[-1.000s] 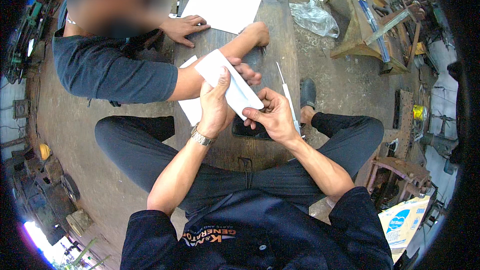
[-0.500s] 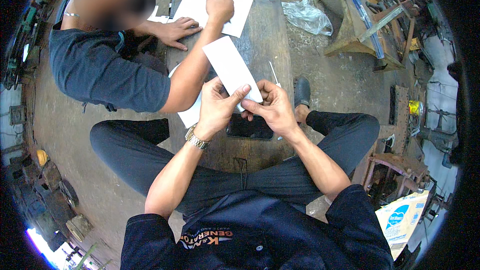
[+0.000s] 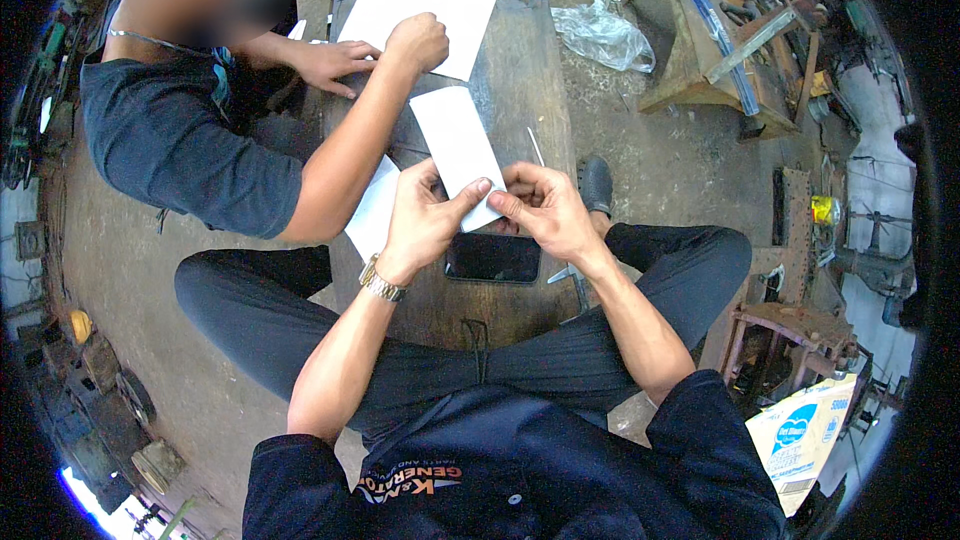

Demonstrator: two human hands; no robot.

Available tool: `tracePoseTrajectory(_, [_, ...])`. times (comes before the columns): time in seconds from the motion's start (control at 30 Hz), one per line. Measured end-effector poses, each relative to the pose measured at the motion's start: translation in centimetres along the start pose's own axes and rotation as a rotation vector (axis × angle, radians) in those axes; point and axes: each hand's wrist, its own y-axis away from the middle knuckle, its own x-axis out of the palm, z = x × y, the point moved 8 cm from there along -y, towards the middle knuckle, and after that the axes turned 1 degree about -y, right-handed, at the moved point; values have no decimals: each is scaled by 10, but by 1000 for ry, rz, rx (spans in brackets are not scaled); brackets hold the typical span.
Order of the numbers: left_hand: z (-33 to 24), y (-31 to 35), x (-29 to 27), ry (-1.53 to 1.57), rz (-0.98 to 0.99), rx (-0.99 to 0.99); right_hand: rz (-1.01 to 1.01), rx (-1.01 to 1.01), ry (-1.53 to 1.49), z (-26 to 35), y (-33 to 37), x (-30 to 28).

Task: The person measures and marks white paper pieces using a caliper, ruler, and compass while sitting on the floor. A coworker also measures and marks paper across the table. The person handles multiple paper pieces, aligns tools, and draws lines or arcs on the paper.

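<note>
A folded strip of white paper (image 3: 455,135) is held up between my two hands, above the wooden bench. My left hand (image 3: 428,215) grips its lower left edge, thumb across the front and fingers behind. At its lower right corner my right hand (image 3: 545,208) pinches the paper between thumb and fingers. The fingertips behind the paper are partly hidden. Just below my hands a dark phone (image 3: 492,258) lies flat on the bench. Beside my left hand, another sheet of paper (image 3: 375,205) rests on the bench, partly covered by a co-worker's arm.
On the left a co-worker (image 3: 190,140) leans over a large white sheet (image 3: 400,15) on the bench (image 3: 535,70). A thin white stick (image 3: 536,146) lies near the bench's right edge. Beyond are a clear plastic bag (image 3: 605,37) and a wooden stand (image 3: 690,50) with metal pieces.
The paper strip has tilted more upright and both hands have shifted slightly left. The co-worker's writing hand has moved down and left across the sheet. The whole view has shifted a little.
</note>
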Motion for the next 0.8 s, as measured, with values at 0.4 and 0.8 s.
tracePoseTrajectory(0.4, [4,-1,6,-174,97,6,-44,-149,310,15,-3,-9])
tracePoseTrajectory(0.8, [21,1,16,-156,203,-115,-66,-111,193,4,-8,-20])
